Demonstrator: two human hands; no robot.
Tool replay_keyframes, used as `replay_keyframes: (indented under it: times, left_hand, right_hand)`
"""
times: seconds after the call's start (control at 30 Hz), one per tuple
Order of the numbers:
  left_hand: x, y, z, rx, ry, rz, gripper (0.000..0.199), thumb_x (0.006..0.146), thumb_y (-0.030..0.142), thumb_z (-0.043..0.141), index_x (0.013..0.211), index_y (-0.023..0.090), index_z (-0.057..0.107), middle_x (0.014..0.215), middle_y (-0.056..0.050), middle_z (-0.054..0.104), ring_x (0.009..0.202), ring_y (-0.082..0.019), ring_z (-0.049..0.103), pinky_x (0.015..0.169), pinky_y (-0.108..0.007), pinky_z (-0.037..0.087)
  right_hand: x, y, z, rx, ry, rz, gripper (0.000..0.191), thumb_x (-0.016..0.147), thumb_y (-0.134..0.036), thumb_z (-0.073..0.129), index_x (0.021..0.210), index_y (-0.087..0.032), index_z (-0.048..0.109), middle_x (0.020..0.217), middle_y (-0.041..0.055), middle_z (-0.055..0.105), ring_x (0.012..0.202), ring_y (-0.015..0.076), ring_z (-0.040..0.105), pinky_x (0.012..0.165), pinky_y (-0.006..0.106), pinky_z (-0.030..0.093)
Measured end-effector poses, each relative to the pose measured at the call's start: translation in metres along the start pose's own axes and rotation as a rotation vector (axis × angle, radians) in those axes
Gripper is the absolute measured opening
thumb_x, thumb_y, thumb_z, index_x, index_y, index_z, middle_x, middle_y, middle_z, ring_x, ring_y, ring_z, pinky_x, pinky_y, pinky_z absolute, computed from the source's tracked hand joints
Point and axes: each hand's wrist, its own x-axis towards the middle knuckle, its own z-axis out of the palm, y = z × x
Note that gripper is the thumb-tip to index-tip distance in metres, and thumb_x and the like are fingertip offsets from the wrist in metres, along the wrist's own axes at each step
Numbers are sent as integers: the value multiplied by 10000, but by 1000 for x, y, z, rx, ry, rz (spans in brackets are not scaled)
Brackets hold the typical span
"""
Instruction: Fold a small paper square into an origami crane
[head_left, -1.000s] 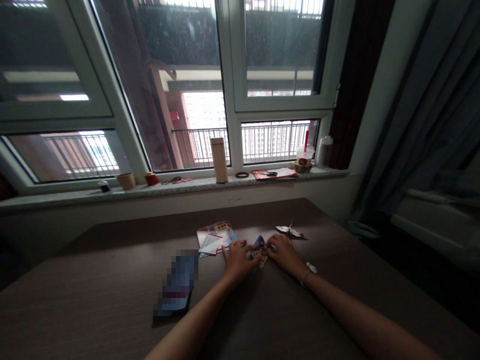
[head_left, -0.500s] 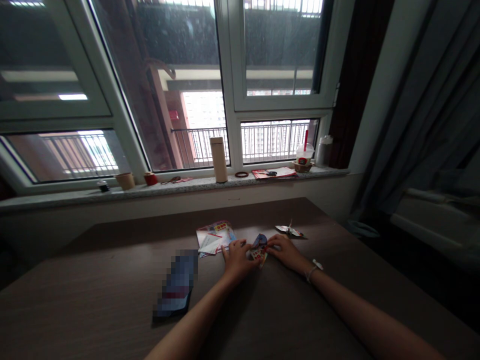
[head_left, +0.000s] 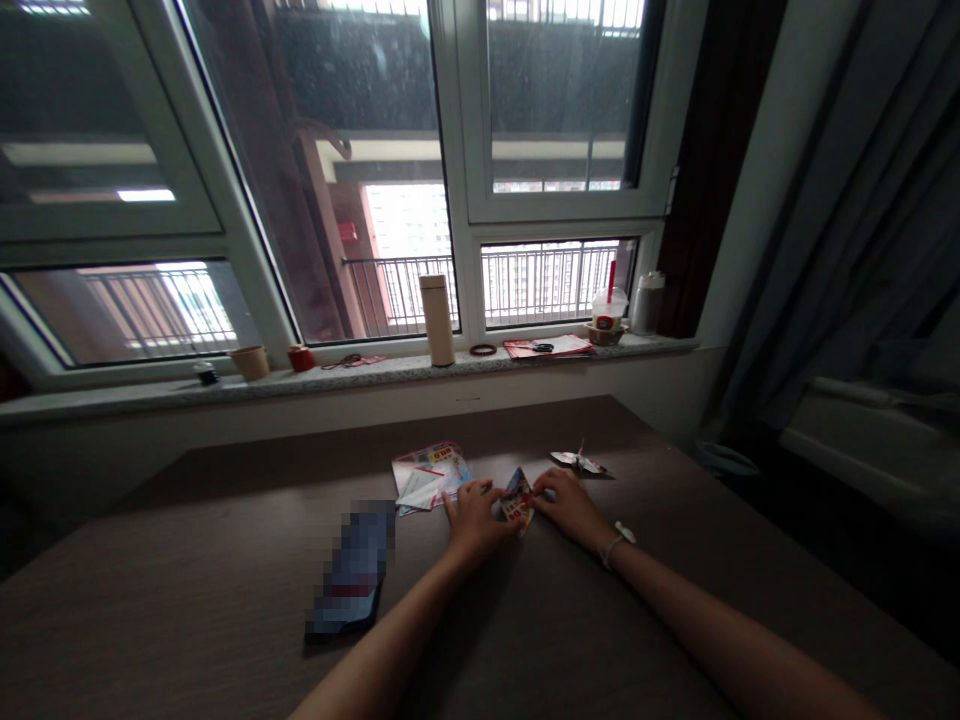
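Observation:
A small folded piece of printed paper [head_left: 517,502], pointed at its far end, lies on the table between my hands. My left hand [head_left: 478,520] grips its left and near edges with thumb and fingers. From the other side my right hand [head_left: 564,502] pinches its right edge. Just beyond my right hand rests a folded paper crane [head_left: 580,461] with its wings spread. Left of my left hand lie printed paper sheets [head_left: 450,463], with a white folded paper [head_left: 421,488] on top.
A blurred-out phone-like object [head_left: 352,575] lies on the brown table [head_left: 187,590] left of my forearm. Along the windowsill [head_left: 360,373] stand a tan flask [head_left: 437,320], a paper cup [head_left: 250,362], a drink cup with red straw [head_left: 607,308] and scissors [head_left: 543,347] on red paper.
The far part of the folded paper has gone from a rounded, raised flap to a flatter, sharp point. My right hand and wrist have shifted slightly left.

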Motion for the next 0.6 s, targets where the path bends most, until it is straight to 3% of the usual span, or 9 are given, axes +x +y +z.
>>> replay_keyframes:
  times: [0.23,0.6]
  left_hand:
    - [-1,1,-1,10,-2,4,492,713,535,703,1154,322,675,1399,-54,534,1343,-326,384,1155,-655,54]
    - [-2,0,-1,-24,21,3,450,705,520,711,1110,326,694,1380,-53,547,1339,-322,392,1153,-656,57]
  right_hand:
    - [1,0,3,4,17,42,103,785,-307,675,803,-210,703,953,43,669,1014,243,555,932,362,390]
    - [3,17,2,109,-32,-18,105,792,-295,684,826,-207,732,984,55,688,1032,228,569,959,360,389]
